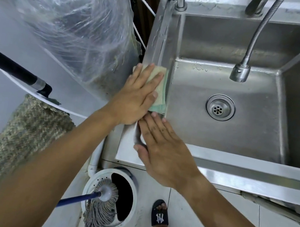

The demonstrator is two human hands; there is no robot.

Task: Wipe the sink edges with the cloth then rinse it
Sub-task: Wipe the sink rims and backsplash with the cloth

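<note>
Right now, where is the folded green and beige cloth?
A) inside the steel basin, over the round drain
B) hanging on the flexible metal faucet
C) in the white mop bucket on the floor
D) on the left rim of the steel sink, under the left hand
D: the folded green and beige cloth lies on the left rim of the steel sink, pressed flat by the left hand.

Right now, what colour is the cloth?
Pale yellow-beige with a green edge, cloth, head view.

Two hands (138, 96), one cloth (161, 88), one mop (101, 208).
</note>
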